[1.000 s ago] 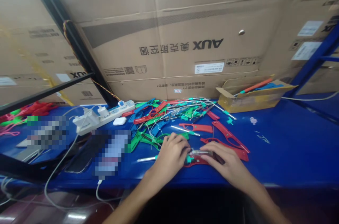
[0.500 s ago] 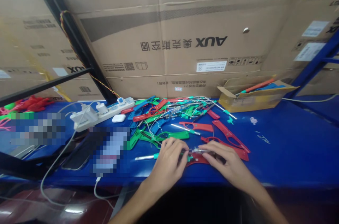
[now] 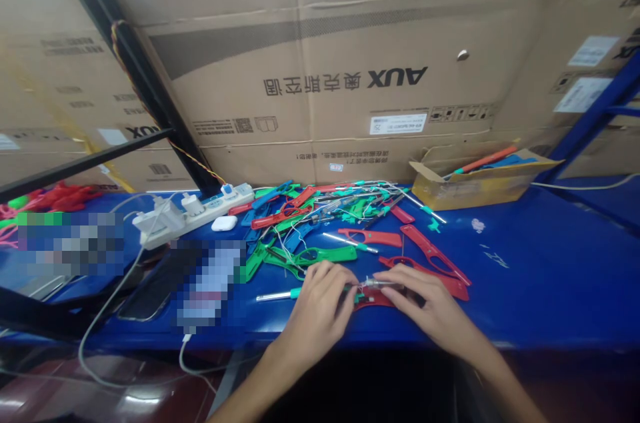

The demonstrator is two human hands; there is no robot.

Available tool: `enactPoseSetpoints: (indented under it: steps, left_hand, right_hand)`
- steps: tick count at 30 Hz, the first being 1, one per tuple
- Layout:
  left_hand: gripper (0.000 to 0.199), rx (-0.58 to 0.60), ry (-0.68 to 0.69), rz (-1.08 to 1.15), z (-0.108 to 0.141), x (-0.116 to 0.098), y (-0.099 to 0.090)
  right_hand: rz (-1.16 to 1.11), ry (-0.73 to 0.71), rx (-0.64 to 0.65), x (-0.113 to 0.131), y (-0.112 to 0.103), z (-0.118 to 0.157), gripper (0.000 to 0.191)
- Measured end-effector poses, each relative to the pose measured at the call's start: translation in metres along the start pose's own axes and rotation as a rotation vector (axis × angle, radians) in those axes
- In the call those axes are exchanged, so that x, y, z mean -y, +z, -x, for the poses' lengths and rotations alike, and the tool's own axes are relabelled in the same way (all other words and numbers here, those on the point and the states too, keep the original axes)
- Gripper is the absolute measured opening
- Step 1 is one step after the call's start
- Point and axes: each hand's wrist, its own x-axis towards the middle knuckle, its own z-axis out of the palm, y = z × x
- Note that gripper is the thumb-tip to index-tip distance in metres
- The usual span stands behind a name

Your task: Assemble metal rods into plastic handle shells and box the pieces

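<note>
My left hand (image 3: 323,296) is closed, thumb and fingers pinched at a small dark part beside a green plastic piece. A metal lighter tube (image 3: 273,296) with a green collar sticks out to its left; whether the hand grips that tube is hidden. My right hand (image 3: 425,293) pinches a small clear lighter fuel tank (image 3: 375,283) with a pale valve end pointing at the left fingertips. The two hands almost meet, tip to tip. Below and behind them lies a red lighter handle shell (image 3: 453,286) on the blue table (image 3: 530,289).
Behind my hands spreads a tangled pile of red, green and blue shells (image 3: 330,254), tubes and wires. At right stands a cardboard box (image 3: 470,189) with more parts. On the left are a power strip (image 3: 205,208), a white earphone case (image 3: 225,223) and phones (image 3: 150,286).
The clear fuel tank has tilted slightly at the fingertips. Both hands stay almost in the same place, and the pile has not changed.
</note>
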Motion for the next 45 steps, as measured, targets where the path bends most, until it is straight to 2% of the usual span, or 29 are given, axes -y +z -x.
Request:
enactPoseSetpoints:
  steps: [18, 45]
  left_hand:
    - [0.011, 0.012, -0.006, 0.016, -0.0011, 0.0006, -0.0010]
    - [0.010, 0.030, 0.052, 0.035, 0.0005, 0.0014, -0.0029]
  right_hand:
    - [0.007, -0.016, 0.002, -0.0020, 0.0013, 0.0008, 0.023]
    - [-0.056, -0.006, 0.106, -0.0015, -0.0018, 0.0024, 0.023]
